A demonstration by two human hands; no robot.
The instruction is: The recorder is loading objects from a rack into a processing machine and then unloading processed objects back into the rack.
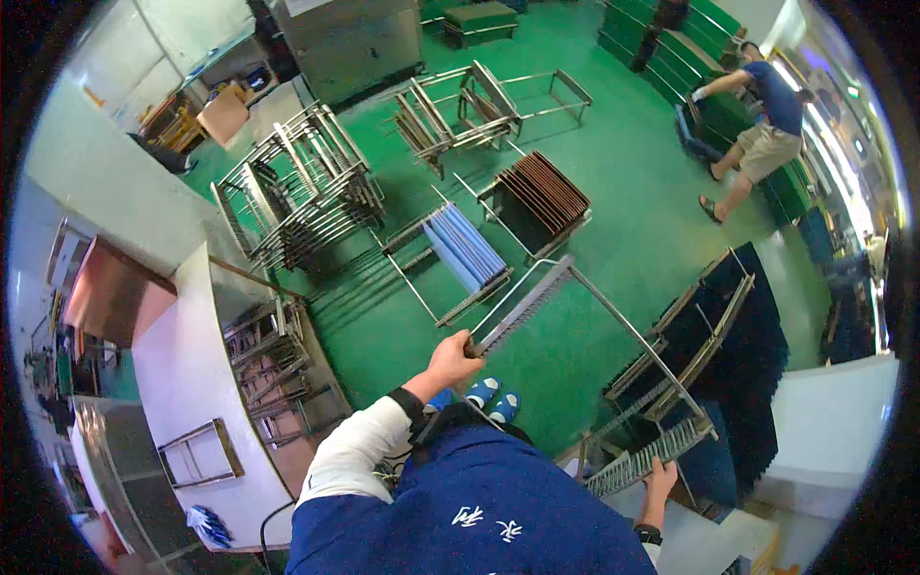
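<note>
A metal rack with slotted, comb-like side rails is held up in front of my body, tilted, with its thin bars stretching from the middle toward the lower right. My left hand is closed round the near end of its left toothed rail. At the lower right, my right hand grips the other toothed rail, its fingers partly hidden behind the teeth. No panels show in this rack. Just beyond it on the floor stands a rack with light blue panels. Further back is another with brown panels.
Several empty racks are piled at the left, with more racks behind. Dark panels stand at the right. A white table at left bears a small frame and gloves. Another person bends at the far right.
</note>
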